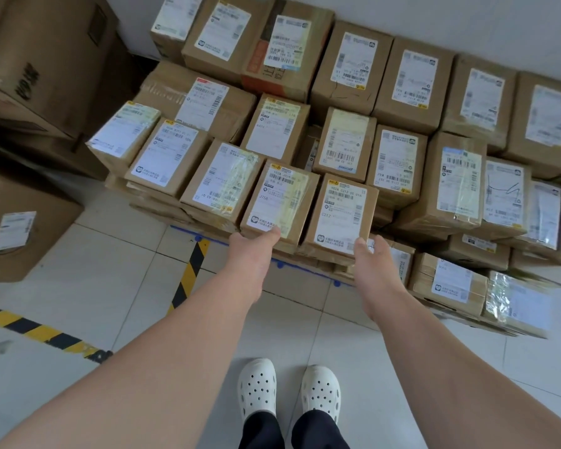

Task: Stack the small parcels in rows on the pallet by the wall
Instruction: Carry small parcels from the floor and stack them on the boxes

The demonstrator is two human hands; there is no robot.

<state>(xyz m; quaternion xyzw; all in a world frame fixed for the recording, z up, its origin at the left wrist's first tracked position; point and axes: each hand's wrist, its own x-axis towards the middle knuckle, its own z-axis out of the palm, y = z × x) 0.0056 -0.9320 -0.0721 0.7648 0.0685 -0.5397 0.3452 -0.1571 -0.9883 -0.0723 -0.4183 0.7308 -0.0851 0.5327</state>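
left hand (255, 246) at parcel j758 (279, 199), right hand (370, 256) at parcel c212 (340, 215)

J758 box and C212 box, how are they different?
The J758 box has shiny yellowish tape over its label; on the C212 box the label looks plain. The left hand touches the J758 box; the right hand grips a corner of the C212 box. Both are brown cardboard with white labels, side by side.

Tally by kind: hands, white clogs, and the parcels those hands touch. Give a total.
Hands: 2, left hand, right hand
White clogs: 2
Parcels touched: 2, J758 parcel, C212 parcel
Total: 6
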